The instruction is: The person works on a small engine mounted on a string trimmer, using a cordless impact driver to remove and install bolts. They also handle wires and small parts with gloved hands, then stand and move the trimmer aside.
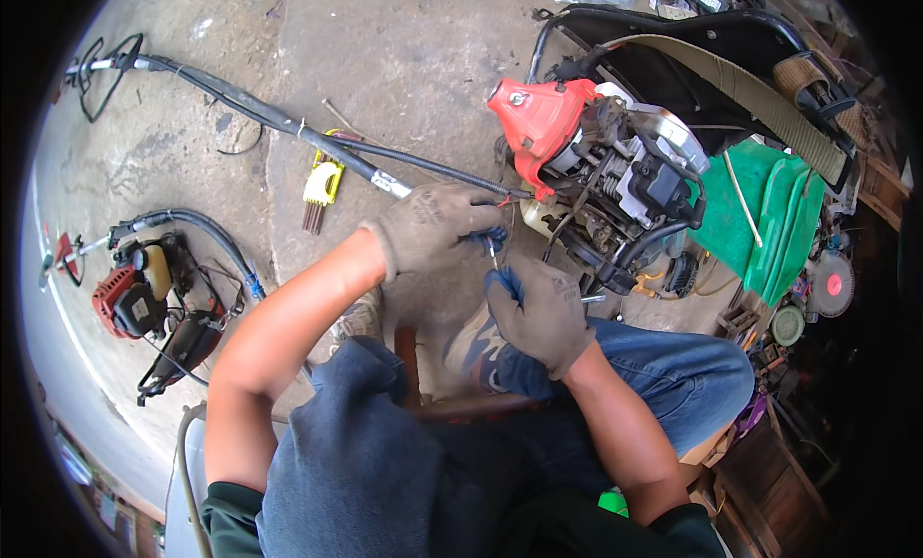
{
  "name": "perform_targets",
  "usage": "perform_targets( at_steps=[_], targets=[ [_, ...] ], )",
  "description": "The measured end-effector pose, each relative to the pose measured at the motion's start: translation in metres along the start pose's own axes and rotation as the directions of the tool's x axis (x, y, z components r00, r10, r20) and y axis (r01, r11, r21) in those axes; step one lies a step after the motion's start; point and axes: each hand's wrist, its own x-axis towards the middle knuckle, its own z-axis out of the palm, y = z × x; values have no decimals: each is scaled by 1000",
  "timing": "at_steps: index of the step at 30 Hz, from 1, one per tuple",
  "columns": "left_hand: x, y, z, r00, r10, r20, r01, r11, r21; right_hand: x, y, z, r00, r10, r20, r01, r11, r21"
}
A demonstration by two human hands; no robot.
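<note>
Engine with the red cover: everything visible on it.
The engine looks grimy, its dark and silvery metal parts exposed. A red, plastic-looking cover with a round silver fitting caps its left end; a pale tank-like part shows beneath. It is left of a green plastic piece. A black ribbed hose runs up to its left side. The left hand is close by; contact is unclear.

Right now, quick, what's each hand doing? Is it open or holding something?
Left hand: closed, pinching a thin pale piece, too small to name.
Right hand: closed, fingertips at the same piece's lower end.
</note>
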Motion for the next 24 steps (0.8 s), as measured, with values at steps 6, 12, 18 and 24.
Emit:
perform_targets(
  at_steps=[6, 12, 18, 24],
  targets=[
    [-16, 26, 28, 678, -732, -66, 329, 383, -863, 0, 1, 11, 998, 25, -50, -20, 996, 82],
    [-19, 29, 28, 810, -508, 293, 297, -76, -952, -1, 1, 11, 998, 68, -15, -66, 994, 88],
    [-14, 31, 27, 788, -488, 376, 232, -331, -915, 3, -2, 5, 990, 139, 33, -141, 987, 75],
    [-3, 26, 46, 826, -430, 365, 82, -549, -832, 6, 3, 18, 991, -8, -134, 37, 977, 212]
  ],
)
